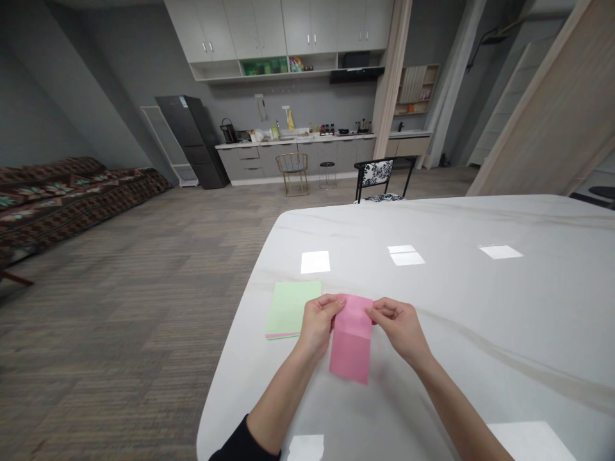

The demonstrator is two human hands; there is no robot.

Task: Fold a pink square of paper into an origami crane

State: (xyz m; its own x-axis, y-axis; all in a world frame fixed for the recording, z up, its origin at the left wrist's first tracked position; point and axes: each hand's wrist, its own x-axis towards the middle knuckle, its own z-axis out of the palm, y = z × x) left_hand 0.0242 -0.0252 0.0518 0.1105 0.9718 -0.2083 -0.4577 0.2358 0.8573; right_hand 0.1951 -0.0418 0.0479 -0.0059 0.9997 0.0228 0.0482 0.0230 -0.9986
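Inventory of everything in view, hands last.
table: 1, white marble, under the hands
paper sheet: 1, pink, pinched between both hands
paper stack: 1, green with pink beneath, on table left of hands
sofa: 1, dark patterned, far left
fridge: 1, black, end of kitchen counter
wall cabinets: 1 row, pale, above counter
base cabinets: 1 row, grey, under counter
kettle: 1, dark, on counter
chairs: 2, gold by counter, black beyond table
stool: 1, dark, by gold chair
carpet: 1, grey, floor
left hand: 1, on sheet's upper left
right hand: 1, on sheet's upper right
sleeve: 1, black, left forearm
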